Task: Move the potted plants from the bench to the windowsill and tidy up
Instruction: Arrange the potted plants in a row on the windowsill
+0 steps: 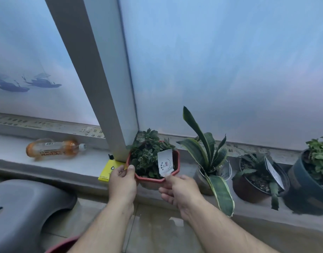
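Two bare forearms reach up from six o'clock toward the windowsill [47, 157]. Between the hands sits the red pot [153, 177], an eight-sided plastic planter at the middle of the view, resting on the sill's front edge beside the grey window post [106, 88]. At its nine o'clock side the left hand [122, 181] grips the rim, thumb hooked over the lip and fingers curled below. At its five o'clock edge the right hand [177, 190] pinches the lower end of a white paper tag [165, 164] that stands in the soil. Dense small green leaves fill the planter.

Toward three o'clock stand a snake plant [208, 156] with stiff, yellow-edged blades, a brown round pot [248, 189] holding a spiky succulent and a white tag, and a dark round pot [303, 190] of leafy greens. Toward nine o'clock a clear orange-tinted bottle [54, 148] lies on its side, and a yellow packet [107, 170] lies just left of the planter. At seven o'clock a smooth grey plastic stool [25, 212] fills the corner.
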Available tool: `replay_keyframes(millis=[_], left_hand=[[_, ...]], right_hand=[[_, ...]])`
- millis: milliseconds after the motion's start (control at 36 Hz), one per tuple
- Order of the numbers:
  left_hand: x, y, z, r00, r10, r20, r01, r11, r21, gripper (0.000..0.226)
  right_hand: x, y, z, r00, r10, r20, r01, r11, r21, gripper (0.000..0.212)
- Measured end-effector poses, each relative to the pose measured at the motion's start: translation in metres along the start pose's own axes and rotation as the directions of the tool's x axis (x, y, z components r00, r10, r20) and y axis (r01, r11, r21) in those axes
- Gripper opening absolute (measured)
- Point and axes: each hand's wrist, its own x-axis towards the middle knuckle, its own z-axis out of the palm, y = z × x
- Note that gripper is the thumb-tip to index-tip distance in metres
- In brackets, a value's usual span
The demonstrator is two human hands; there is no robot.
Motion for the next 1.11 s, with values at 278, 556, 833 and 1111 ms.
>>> replay_keyframes(millis=[278, 556, 833, 1111], left_hand=[[-0.021, -0.015, 0.014, 1.0, -0.002, -0.009, 0.003, 0.994, 0.11, 0.031], [-0.004, -0.004, 0.001, 0.997, 0.012, 0.07, -0.015, 0.999, 0.046, 0.044], [-0.007, -0.012, 0.008, 0.999, 0.024, -0.025, -0.023, 0.998, 0.052, 0.018], [-0.002, -0.009, 0.002, 0.993, 0.056, 0.106, -0.047, 0.995, -0.088, 0.029]], right_hand=[[0.016, -0.014, -0.003, 0.96, -0.242, -0.142, 0.201, 0.945, -0.257, 0.018], [0.013, 0.002, -0.005, 0.996, -0.067, -0.052, 0.064, 0.997, -0.043, 0.014], [0.023, -0.007, -0.014, 0.986, -0.15, -0.076, 0.145, 0.987, -0.066, 0.021], [0.018, -0.004, -0.011, 0.999, -0.05, -0.005, 0.05, 0.995, 0.085, 0.013]])
